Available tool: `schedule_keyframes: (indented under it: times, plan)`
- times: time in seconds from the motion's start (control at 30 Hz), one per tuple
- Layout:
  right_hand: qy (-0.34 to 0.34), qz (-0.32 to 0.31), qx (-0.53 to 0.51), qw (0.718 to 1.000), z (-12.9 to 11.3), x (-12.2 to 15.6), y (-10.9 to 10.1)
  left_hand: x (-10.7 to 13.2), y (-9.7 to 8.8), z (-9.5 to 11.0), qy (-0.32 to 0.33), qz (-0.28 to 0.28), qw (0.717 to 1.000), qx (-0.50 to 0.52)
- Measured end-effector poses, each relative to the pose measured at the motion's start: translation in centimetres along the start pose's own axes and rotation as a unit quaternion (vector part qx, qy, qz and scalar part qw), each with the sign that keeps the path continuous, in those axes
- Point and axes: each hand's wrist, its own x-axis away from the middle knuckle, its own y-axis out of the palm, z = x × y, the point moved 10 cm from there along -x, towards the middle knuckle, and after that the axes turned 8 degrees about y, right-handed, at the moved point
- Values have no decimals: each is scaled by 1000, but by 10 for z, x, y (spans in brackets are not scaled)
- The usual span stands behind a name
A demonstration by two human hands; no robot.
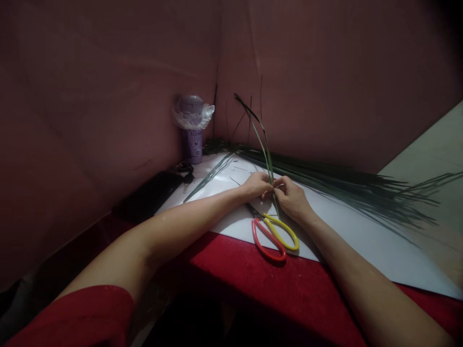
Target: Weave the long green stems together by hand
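One marking is legible: the dark capitals "ELEM" on the purple cup [193, 143], just below the plastic wrap [207, 116]. Whether the word continues around the curve cannot be determined. Marks beneath it are too small to read.

Clock from mid-view. At 2 we've got green strands [267, 154], leaf-like, smooth, faint sheen; the bundle [343, 176] at 3 looks the same stuff, duller. Scissors [275, 237] at 5: red and yellow grips read as glossy plastic, blades dark metal. White sheet [347, 226] at 4 is smooth, slight sheen; we can't call paper vs plastic. Red cover [231, 255] at 6 looks like matt cloth, soft nap. Sleeve [79, 313] at 8: matt cloth. Tumbler [195, 149] at 10: smooth, light sheen, wrapped in crinkled clear plastic film [206, 116]. Pink drape [231, 43] at 12: matt, creased, cloth-like.
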Motion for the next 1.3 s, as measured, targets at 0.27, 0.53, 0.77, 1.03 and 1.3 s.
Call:
schedule_keyframes:
  times: [0.27,0.53,0.77,1.03,1.3]
  plan:
    - [2,3,14,1000,0,0,0,-1,-1,-1,-2,7,1000,-11]
    - [-3,1,2,1000,1,-1,1,0,0,1,2,5,1000,-4]
    - [-1,3,2,1000,1,-1,0,-1,-2,-1,7,7,1000,-11]
    - [1,1,0,1000,1,-1,0,0,-3,-1,-4,18,1000,-10]
    - [2,3,0,1000,2,-1,0,-1,-3,-1,0,14,1000,-18]
